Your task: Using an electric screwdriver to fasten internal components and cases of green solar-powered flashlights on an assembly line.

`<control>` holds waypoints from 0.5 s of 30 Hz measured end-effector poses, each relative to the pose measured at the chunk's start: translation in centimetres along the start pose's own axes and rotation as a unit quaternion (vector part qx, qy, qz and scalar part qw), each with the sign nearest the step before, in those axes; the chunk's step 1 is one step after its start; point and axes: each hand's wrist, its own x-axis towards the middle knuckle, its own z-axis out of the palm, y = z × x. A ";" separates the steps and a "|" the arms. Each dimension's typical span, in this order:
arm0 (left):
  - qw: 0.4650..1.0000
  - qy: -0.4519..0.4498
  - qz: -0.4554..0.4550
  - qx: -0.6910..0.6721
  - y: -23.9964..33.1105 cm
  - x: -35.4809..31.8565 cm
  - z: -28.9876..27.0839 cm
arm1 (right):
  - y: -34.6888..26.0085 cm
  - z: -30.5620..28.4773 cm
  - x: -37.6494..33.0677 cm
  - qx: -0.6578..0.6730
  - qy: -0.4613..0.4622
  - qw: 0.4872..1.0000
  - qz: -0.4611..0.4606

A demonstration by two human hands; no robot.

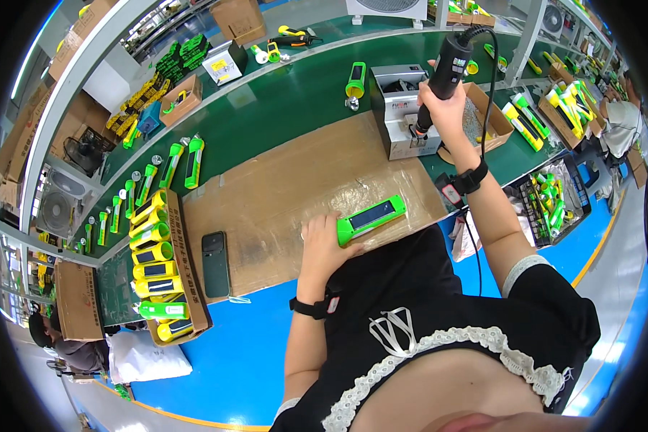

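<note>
Left grip [324, 237] holds green flashlight [371, 219] over cardboard [288, 194]; right grip [443, 108], electric screwdriver [449, 68] beyond.
Flashlight seems light, stiff; grasp casing sides.

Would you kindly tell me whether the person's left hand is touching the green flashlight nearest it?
Touching: the head view shows the left hand holding the green flashlight by its left end.

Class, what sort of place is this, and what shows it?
Probably a factory assembly line: the right hand holds a corded black tool, yellow and green torch-like units fill a cardboard box, and more lie along the long green worktop.
</note>
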 end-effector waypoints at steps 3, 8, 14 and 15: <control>1.000 0.006 -0.009 0.006 0.3 0.2 1.1 | -0.6 0.0 0.2 -0.002 -0.062 0.998 0.013; 0.998 0.047 -0.020 -0.021 1.0 1.1 3.0 | -2.4 0.2 -2.6 0.109 -0.074 0.986 0.108; 0.994 0.102 -0.029 -0.032 1.6 1.9 4.7 | -6.8 2.5 -9.1 0.267 -0.114 0.952 0.092; 0.993 0.109 -0.023 -0.032 1.5 2.1 4.8 | -7.0 2.9 -10.0 0.275 -0.128 0.949 0.082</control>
